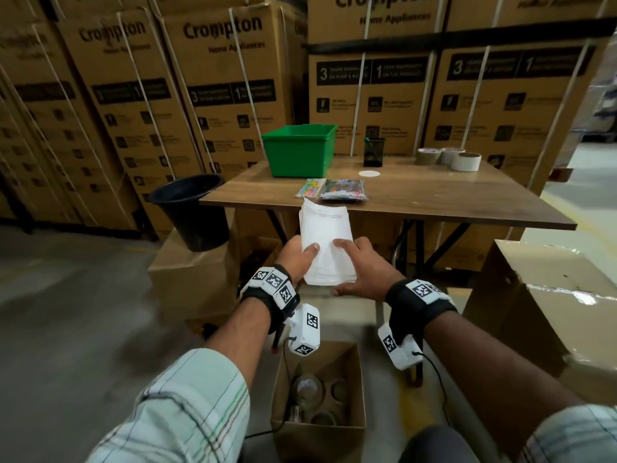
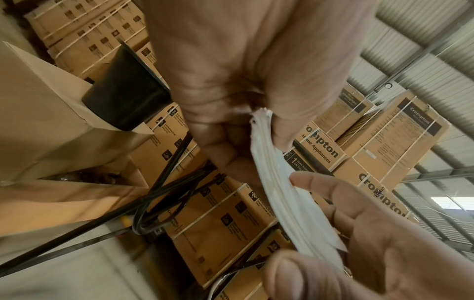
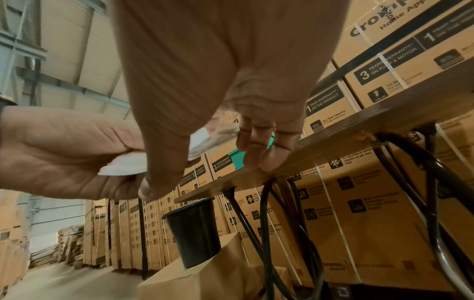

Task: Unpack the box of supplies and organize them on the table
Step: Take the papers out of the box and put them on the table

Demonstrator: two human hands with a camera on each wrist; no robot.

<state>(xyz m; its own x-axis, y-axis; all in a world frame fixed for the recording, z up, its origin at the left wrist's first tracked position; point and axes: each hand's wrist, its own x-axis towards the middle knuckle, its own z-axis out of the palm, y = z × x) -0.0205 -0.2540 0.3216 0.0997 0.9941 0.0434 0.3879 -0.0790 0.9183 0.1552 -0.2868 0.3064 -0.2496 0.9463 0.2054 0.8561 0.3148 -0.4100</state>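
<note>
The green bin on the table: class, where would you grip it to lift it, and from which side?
Judging by its shape, grip the green bin by its flared rim on the two short sides, coming down from above with a hand at each end. The open top and protruding lip give the fingers an edge to hook under, while the smooth, slightly tapered walls offer less purchase. It sits upright on the table.

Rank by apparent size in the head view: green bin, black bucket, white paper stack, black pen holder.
1. Black bucket and green bin: too alike to rank.
2. White paper stack, though it is nearer the camera, which inflates it.
3. Black pen holder.
</note>
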